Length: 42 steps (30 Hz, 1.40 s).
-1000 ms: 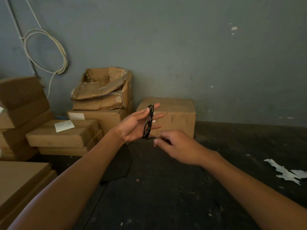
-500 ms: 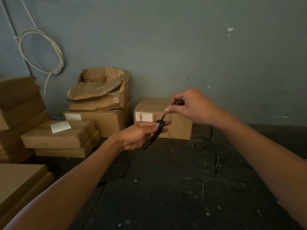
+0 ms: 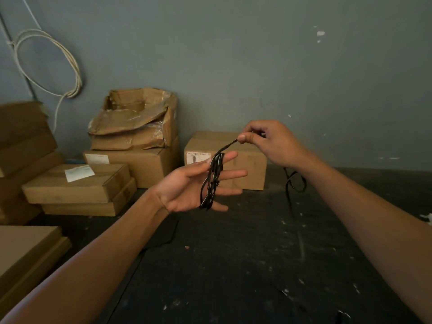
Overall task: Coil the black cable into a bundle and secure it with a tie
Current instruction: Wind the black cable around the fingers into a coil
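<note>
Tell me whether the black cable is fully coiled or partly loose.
Partly loose. Several loops of the black cable wrap the left hand fingers; the right hand pinches a strand, and slack hangs below it.

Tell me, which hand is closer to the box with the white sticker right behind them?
Left. The left hand overlaps the front of the stickered box, its fingers crossing it. The right hand is raised beside its upper right corner.

1. Left hand [image 3: 187,185]: bare, no glove, ring or watch visible.
2. Right hand [image 3: 271,142]: bare, short trimmed thumbnail, no jewellery.
3. Both forearms bare to the frame edge; no sleeve in view.
</note>
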Motion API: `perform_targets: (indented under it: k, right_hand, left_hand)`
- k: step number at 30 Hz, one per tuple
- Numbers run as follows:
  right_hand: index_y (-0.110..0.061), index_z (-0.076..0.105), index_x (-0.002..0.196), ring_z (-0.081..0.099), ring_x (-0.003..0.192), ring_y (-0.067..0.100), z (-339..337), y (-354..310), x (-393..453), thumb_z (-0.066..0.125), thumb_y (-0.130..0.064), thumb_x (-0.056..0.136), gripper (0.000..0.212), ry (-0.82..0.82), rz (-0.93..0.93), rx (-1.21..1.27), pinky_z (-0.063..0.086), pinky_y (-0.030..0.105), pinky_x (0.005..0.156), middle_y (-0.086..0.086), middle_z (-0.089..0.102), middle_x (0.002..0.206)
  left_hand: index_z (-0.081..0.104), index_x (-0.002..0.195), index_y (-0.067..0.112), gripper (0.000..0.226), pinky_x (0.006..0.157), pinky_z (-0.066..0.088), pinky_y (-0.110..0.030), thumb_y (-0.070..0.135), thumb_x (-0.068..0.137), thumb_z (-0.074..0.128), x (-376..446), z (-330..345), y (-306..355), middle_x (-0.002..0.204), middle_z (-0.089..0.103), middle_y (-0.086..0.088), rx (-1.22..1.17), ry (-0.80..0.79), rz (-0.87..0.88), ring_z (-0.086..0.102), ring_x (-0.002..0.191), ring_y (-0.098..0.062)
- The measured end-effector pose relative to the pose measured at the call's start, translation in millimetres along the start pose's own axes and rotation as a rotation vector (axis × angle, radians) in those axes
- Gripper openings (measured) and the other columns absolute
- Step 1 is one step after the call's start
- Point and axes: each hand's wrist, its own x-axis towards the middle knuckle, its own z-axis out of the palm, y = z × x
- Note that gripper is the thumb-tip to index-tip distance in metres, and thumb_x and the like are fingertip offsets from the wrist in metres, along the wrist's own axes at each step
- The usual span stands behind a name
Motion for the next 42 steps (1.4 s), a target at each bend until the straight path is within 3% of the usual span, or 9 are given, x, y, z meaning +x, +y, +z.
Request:
perform_targets:
  k: [4,8,15,18,27,34,37,40,42]
  right_hand:
    - [-0.015,0.07,0.093,0.067,0.087,0.021,9.8,13.4,-1.7,0.059,-0.025,0.096,0.016,0.001,0.02,0.073,0.052,0.04,0.08,-0.006,0.069,0.083]
    - [-0.025,0.062,0.084,0.055,0.069,-0.006,28.4,23.4,-9.0,0.053,-0.014,0.099,0.021,0.016,0.02,0.202,0.043,0.021,0.067,-0.014,0.06,0.074]
    - [-0.025,0.06,0.086,0.038,0.044,0.001,61.0,19.3,-29.1,0.039,-0.024,0.106,0.029,-0.066,0.174,0.389,0.032,0.019,0.046,-0.01,0.043,0.059]
    - [-0.023,0.058,0.092,0.036,0.043,0.001,69.6,9.3,-35.5,0.036,-0.026,0.106,0.027,-0.175,0.194,0.454,0.032,0.022,0.045,-0.014,0.046,0.052]
    - [-0.023,0.056,0.112,0.042,0.061,0.002,89.2,-13.7,-54.5,0.037,-0.026,0.106,0.02,-0.432,0.247,0.31,0.039,0.022,0.059,-0.007,0.044,0.072]
    - [-0.016,0.059,0.12,0.05,0.077,-0.005,70.9,-40.4,-56.8,0.042,-0.028,0.104,0.026,-0.551,0.167,0.095,0.038,0.016,0.068,-0.021,0.05,0.086]
    - [-0.019,0.065,0.111,0.058,0.087,0.006,60.1,-44.9,-52.2,0.042,-0.029,0.104,0.026,-0.487,0.124,-0.014,0.047,0.03,0.076,-0.011,0.059,0.093]
    - [-0.023,0.066,0.097,0.056,0.064,0.009,40.7,-50.1,-43.4,0.046,-0.034,0.102,0.024,-0.468,0.108,-0.104,0.046,0.034,0.062,-0.007,0.058,0.073]
    - [-0.018,0.068,0.094,0.05,0.057,0.007,30.1,-52.9,-35.2,0.05,-0.034,0.101,0.026,-0.441,0.057,-0.211,0.042,0.033,0.057,-0.005,0.059,0.071]
  left_hand:
    - [0.028,0.151,0.034,0.053,0.108,0.02,-0.072,0.037,0.098,0.028,1.6,5.8,6.7,0.159,0.028,-0.013,-0.049,-0.081,0.054,0.026,0.143,-0.045]
    - [0.026,0.151,0.034,0.052,0.106,0.021,-0.071,0.039,0.099,0.026,5.4,9.9,20.9,0.159,0.026,-0.012,-0.051,-0.09,0.117,0.025,0.143,-0.046]
    - [0.028,0.15,0.033,0.052,0.101,0.023,-0.071,0.042,0.099,0.03,17.1,15.3,52.1,0.158,0.027,-0.013,-0.04,-0.078,0.242,0.026,0.141,-0.047]
    - [0.029,0.149,0.032,0.053,0.1,0.022,-0.073,0.043,0.098,0.032,21.5,16.0,61.9,0.157,0.027,-0.013,-0.085,-0.06,0.291,0.027,0.14,-0.05]
    - [0.037,0.145,0.034,0.052,0.097,0.03,-0.077,0.051,0.096,0.031,36.7,1.7,64.7,0.154,0.037,-0.014,-0.069,0.18,0.317,0.039,0.135,-0.049]
    - [0.047,0.137,0.033,0.05,0.103,0.015,-0.08,0.057,0.096,0.032,39.3,-17.6,48.0,0.15,0.04,-0.014,-0.164,0.425,0.363,0.029,0.138,-0.053]
    - [0.048,0.137,0.034,0.055,0.105,0.012,-0.08,0.062,0.093,0.032,36.7,-23.5,43.5,0.153,0.037,-0.014,-0.145,0.47,0.331,0.025,0.14,-0.052]
    - [0.046,0.14,0.032,0.056,0.112,0.011,-0.071,0.061,0.094,0.033,35.6,-25.2,34.2,0.154,0.035,-0.014,-0.087,0.512,0.29,0.026,0.143,-0.041]
    - [0.047,0.141,0.032,0.054,0.113,0.024,-0.062,0.058,0.096,0.033,35.8,-25.4,26.2,0.151,0.039,-0.011,0.026,0.533,0.224,0.037,0.137,-0.032]
